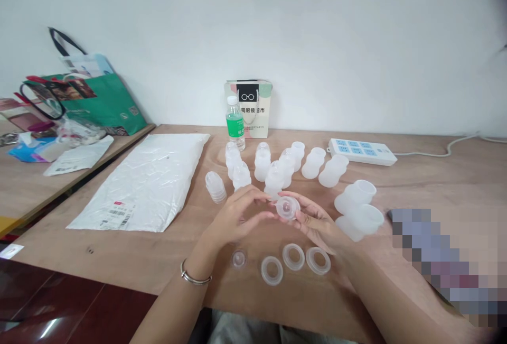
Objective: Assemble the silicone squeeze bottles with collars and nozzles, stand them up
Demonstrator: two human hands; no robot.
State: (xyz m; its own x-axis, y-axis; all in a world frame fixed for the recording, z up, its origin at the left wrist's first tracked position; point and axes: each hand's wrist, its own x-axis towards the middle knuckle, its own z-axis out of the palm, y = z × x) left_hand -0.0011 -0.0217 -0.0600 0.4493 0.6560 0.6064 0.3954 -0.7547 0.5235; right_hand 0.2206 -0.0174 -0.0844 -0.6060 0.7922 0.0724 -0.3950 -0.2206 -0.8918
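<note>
The right hand (317, 222) holds a clear ring with a teat (288, 207) in its middle, between the thumb and the fingers, so this hand is closed only as far as the piece allows. The piece is above the table (190, 259), in front of the standing bottles. The left hand (240, 214) is half open, its thumb and fingers making a wide curve. The tips point to the near edge of the piece; whether they touch it, one cannot tell. A bracelet (194, 275) is on the left wrist.

Below the hands, three flat rings (272, 270) lie on the table, and to the left of them a small teat (238, 259). Behind the hands stand white bottles (333, 170). Those at the left side of the group carry clear tops (262, 148), while those at the right have open mouths. A stack of clear caps (216, 187) is beyond the left hand.

Farther back, a water bottle (235, 124) with a green label is before a paper bag (259, 117) at the wall. A white parcel (142, 185) lies flat at left, and a power strip (362, 152) at right.
</note>
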